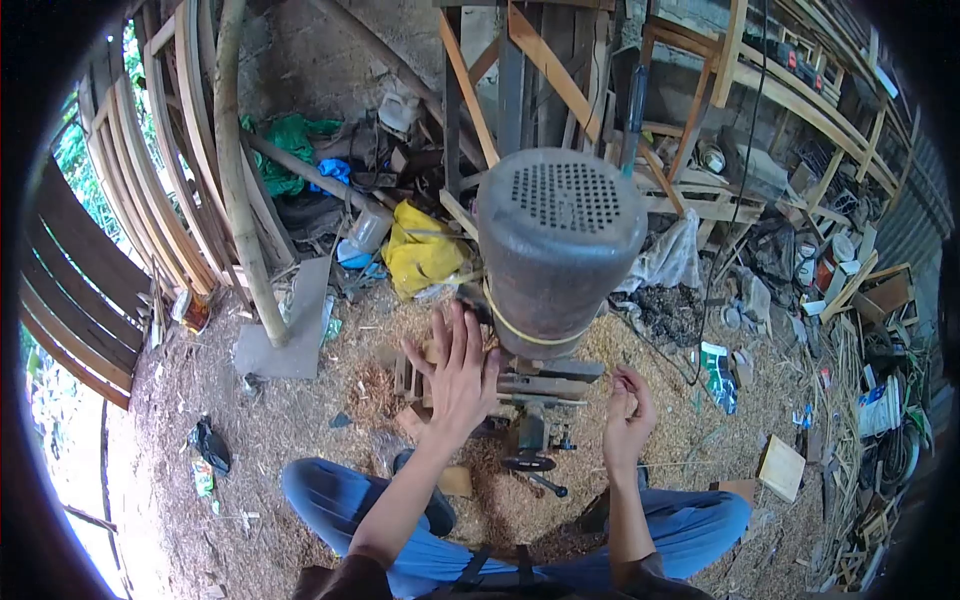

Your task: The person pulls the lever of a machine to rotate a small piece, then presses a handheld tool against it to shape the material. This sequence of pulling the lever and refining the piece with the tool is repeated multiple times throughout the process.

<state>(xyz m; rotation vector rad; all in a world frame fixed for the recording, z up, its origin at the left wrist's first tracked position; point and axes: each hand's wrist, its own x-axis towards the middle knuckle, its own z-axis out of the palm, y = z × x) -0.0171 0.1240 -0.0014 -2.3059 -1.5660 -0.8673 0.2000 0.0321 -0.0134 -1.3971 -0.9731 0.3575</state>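
A large grey cylindrical motor housing (562, 255) with a perforated top and a yellow band rises in front of me. Beneath it are metal rails (545, 385) and a handwheel with a crank (530, 463). My left hand (458, 385) is open, fingers spread, at the left side of the machine just below the housing, over brownish wooden parts that it partly hides. On the right, my right hand (628, 412) is raised beside the rails with thumb and fingertips drawn together; I cannot tell what, if anything, is pinched there. The housing hides the machine's middle.
Wood shavings (500, 510) cover the ground around my feet. A yellow sack (422, 250) and a flat grey sheet (285, 325) lie ahead to the left. Timber frames (555, 75) lean at the back. To the right are a wood block (781, 469), a hanging cable and piled scraps.
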